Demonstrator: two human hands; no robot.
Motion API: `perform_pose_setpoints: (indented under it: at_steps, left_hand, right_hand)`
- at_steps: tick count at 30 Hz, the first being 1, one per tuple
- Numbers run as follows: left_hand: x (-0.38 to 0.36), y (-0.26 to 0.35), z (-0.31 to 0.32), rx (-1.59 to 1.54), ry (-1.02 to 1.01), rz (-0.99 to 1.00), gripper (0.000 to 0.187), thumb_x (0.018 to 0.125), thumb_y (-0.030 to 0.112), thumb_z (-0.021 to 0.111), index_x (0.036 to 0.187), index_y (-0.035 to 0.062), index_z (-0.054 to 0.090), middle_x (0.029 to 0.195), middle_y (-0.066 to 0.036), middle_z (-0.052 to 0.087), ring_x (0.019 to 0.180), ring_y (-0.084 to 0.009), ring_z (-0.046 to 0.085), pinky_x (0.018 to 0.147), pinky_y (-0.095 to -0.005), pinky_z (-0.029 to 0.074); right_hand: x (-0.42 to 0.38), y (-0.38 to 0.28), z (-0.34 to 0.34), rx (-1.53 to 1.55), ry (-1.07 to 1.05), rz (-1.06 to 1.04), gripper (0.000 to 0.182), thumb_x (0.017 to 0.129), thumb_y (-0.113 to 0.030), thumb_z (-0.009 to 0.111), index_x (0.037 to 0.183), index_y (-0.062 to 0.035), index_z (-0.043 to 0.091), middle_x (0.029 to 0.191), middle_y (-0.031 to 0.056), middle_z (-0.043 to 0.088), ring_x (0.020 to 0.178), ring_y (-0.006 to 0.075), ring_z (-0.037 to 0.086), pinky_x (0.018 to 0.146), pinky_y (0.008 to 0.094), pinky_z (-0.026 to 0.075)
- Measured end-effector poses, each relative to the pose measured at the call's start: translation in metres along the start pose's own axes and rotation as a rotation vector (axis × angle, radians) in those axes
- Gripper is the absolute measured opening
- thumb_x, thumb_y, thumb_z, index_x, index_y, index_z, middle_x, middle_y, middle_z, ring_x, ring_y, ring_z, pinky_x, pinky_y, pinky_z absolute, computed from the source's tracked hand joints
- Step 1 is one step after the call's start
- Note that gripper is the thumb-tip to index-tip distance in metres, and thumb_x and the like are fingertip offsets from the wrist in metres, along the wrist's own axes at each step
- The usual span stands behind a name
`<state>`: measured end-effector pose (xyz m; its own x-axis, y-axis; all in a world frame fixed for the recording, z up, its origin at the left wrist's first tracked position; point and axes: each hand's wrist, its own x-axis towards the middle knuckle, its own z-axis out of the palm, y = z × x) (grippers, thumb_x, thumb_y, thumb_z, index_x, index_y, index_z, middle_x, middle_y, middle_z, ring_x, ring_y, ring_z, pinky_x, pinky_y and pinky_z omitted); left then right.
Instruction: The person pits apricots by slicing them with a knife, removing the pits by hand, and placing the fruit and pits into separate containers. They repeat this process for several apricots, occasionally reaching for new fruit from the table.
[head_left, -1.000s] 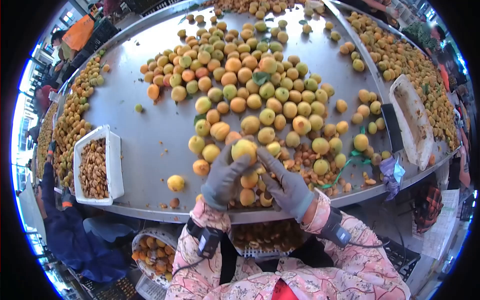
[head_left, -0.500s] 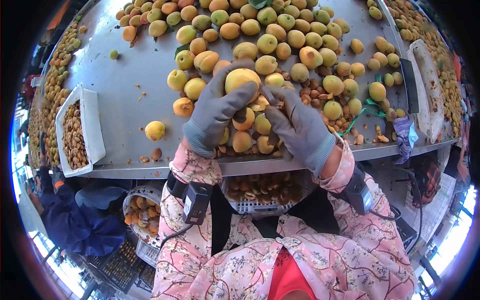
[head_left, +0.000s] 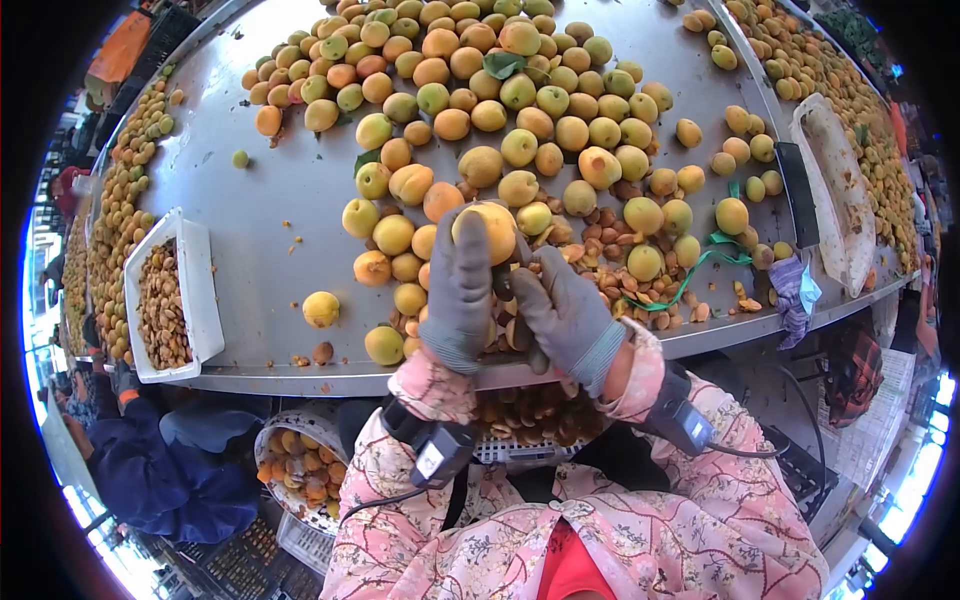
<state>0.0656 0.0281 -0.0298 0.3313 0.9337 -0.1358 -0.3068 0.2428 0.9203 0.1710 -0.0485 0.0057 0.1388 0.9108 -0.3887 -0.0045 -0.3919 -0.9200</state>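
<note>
My left hand (head_left: 458,290), in a grey glove, is closed around a yellow-orange apricot (head_left: 493,226) and holds it up over the near edge of the steel table (head_left: 270,200). My right hand (head_left: 565,315), also grey-gloved, sits right beside it with its fingers curled at the fruit's lower side; a small dark tool seems to be in its grip, but I cannot make it out clearly. A big heap of apricots (head_left: 500,100) spreads across the table beyond my hands. Brown pits (head_left: 610,250) lie in a pile just right of them.
A white tray of pits (head_left: 165,295) stands at the table's left edge. Below the table edge a crate holds halved apricots (head_left: 535,415). A bucket of fruit (head_left: 300,465) sits lower left beside a person in blue (head_left: 170,470). A white sack (head_left: 835,200) lies at right.
My view has tilted back up, showing more of the table. Both hands stay together on the apricot; the left hand now grips it more upright, and the right fingers have shifted under it.
</note>
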Motion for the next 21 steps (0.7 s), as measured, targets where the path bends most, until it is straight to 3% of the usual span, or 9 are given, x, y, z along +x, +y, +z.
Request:
perform_pose_setpoints:
  at_steps: [3,4,8,10,11,13,14,17,21]
  left_hand:
    - [0.003,0.021,-0.018,-0.080,-0.238,-0.237,0.039,0.095,0.037,0.050,0.113,0.0027,0.052,0.088,-0.002,0.059,0.072,-0.0086,0.056,0.059,-0.0196,0.045]
    - [0.006,0.028,-0.023,0.000,-0.291,-0.317,0.046,0.094,0.041,0.049,0.117,0.0010,0.051,0.097,-0.007,0.060,0.084,-0.0138,0.057,0.075,-0.0262,0.048]
    - [0.001,0.022,-0.015,0.018,-0.315,-0.245,0.045,0.094,0.042,0.049,0.115,0.0022,0.052,0.096,-0.006,0.060,0.084,-0.0146,0.058,0.073,-0.0270,0.050]
    - [-0.011,0.000,0.003,-0.203,-0.023,-0.136,0.045,0.094,0.044,0.048,0.112,0.0034,0.053,0.094,-0.005,0.060,0.083,-0.0142,0.058,0.072,-0.0274,0.050]
    - [-0.015,0.001,0.007,-0.207,-0.027,-0.130,0.045,0.094,0.044,0.048,0.112,0.0034,0.053,0.094,-0.005,0.060,0.083,-0.0142,0.058,0.072,-0.0274,0.050]
    - [-0.023,0.009,0.015,-0.486,-0.032,-0.373,0.044,0.093,0.045,0.049,0.110,0.0046,0.053,0.096,-0.005,0.060,0.083,-0.0138,0.058,0.075,-0.0279,0.050]
    - [-0.023,0.012,0.020,-0.477,0.008,-0.333,0.043,0.095,0.042,0.047,0.114,0.0040,0.046,0.094,-0.007,0.059,0.083,-0.0141,0.058,0.076,-0.0269,0.049]
    - [-0.011,0.010,0.007,-0.337,-0.217,-0.133,0.043,0.095,0.039,0.047,0.120,0.0042,0.048,0.111,-0.008,0.056,0.100,-0.0180,0.056,0.085,-0.0323,0.048]
    - [-0.004,0.006,-0.008,-0.422,-0.360,-0.276,0.047,0.094,0.033,0.053,0.128,0.0029,0.041,0.120,-0.012,0.053,0.112,-0.0230,0.052,0.093,-0.0380,0.046]
  right_hand:
    - [-0.002,-0.015,-0.004,0.034,-0.049,0.119,0.028,0.095,-0.032,0.048,0.097,-0.0046,0.046,0.068,0.0074,0.059,0.040,0.0130,0.053,0.034,0.0265,0.042]
    - [-0.003,-0.015,-0.005,0.011,-0.057,0.113,0.028,0.095,-0.032,0.048,0.097,-0.0043,0.045,0.067,0.0073,0.059,0.039,0.0130,0.052,0.034,0.0265,0.041]
    - [-0.002,-0.016,-0.005,0.026,-0.070,0.121,0.027,0.095,-0.030,0.048,0.098,-0.0043,0.043,0.064,0.0067,0.057,0.038,0.0139,0.052,0.033,0.0270,0.041]
    - [-0.006,-0.013,0.003,0.023,-0.027,0.099,0.027,0.095,-0.030,0.048,0.099,-0.0045,0.043,0.062,0.0067,0.056,0.038,0.0147,0.053,0.033,0.0272,0.041]
    - [-0.007,-0.011,0.007,0.015,0.011,0.081,0.027,0.095,-0.030,0.047,0.100,-0.0047,0.043,0.059,0.0067,0.055,0.038,0.0155,0.053,0.033,0.0273,0.041]
    - [-0.004,-0.007,0.009,0.003,0.058,-0.015,0.026,0.096,-0.030,0.047,0.101,-0.0053,0.043,0.055,0.0064,0.053,0.038,0.0160,0.053,0.034,0.0275,0.040]
    - [-0.004,-0.008,0.006,-0.009,0.045,0.003,0.026,0.096,-0.030,0.046,0.102,-0.0050,0.042,0.055,0.0060,0.054,0.038,0.0153,0.053,0.034,0.0273,0.041]
    - [-0.002,-0.016,-0.009,0.005,0.000,0.077,0.027,0.096,-0.030,0.046,0.104,-0.0045,0.042,0.056,0.0056,0.054,0.038,0.0141,0.053,0.034,0.0269,0.041]
    - [-0.004,-0.015,-0.002,0.063,0.012,0.128,0.028,0.096,-0.032,0.045,0.103,-0.0048,0.043,0.060,0.0060,0.056,0.038,0.0123,0.053,0.034,0.0257,0.041]
